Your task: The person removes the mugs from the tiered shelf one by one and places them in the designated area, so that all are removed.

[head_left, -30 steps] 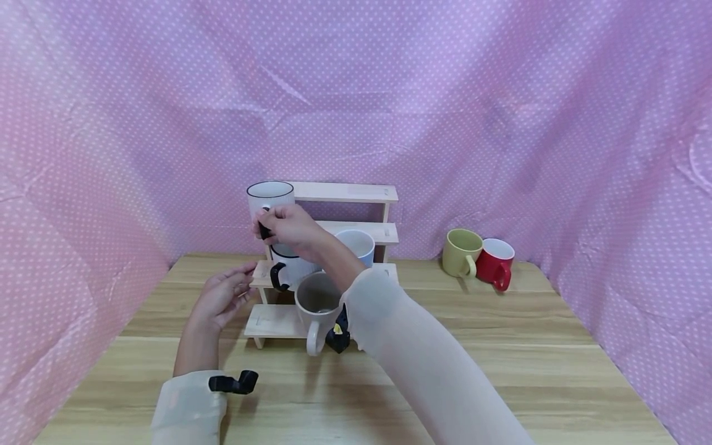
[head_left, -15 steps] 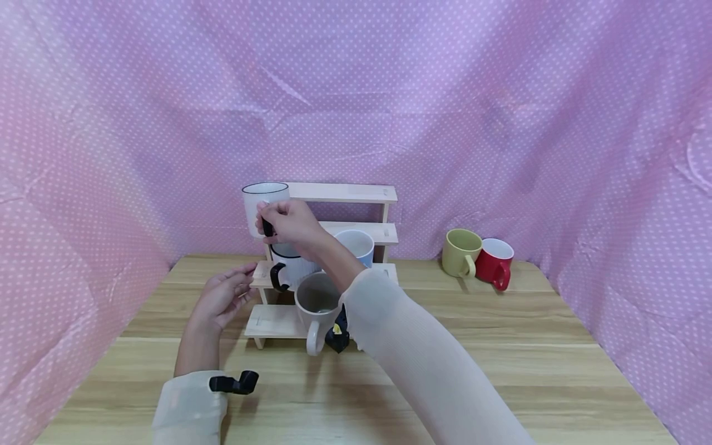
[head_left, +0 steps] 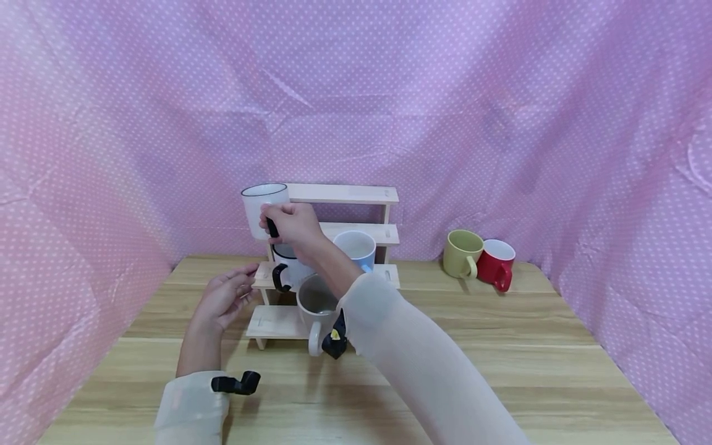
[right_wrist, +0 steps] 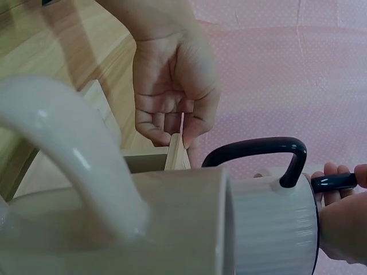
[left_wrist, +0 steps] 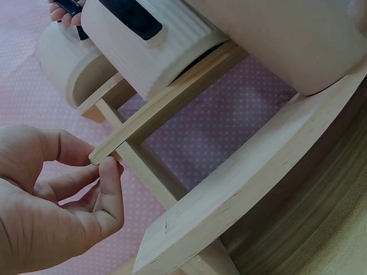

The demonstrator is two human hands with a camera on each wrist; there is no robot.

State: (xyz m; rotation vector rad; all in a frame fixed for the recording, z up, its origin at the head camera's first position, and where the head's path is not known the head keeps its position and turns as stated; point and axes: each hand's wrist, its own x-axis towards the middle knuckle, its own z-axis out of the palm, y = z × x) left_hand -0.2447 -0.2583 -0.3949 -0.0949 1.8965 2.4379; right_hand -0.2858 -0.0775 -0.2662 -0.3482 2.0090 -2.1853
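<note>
My right hand (head_left: 296,227) grips the black handle of a white mug (head_left: 254,213) with a dark rim. It tilts slightly at the left end of a wooden tiered rack (head_left: 275,322), by the third step; whether it touches is unclear. My left hand (head_left: 222,298) pinches the left end of the second step (left_wrist: 109,150) between thumb and fingers. On that step stand a ribbed white mug (left_wrist: 155,46) with a black handle and a white-and-blue mug (head_left: 356,247), partly behind my right arm. An off-white mug (head_left: 316,300) occupies the lowest step, its handle facing me.
A yellow-green mug (head_left: 463,253) and a red mug (head_left: 496,266) stand side by side at the table's back right. The wooden table (head_left: 473,346) meets a pink dotted cloth (head_left: 356,93) behind the rack. My right forearm crosses over the lower steps.
The white mug in my right hand has shifted slightly left and tilted a little. My left hand keeps its hold on the rack with hardly any movement.
</note>
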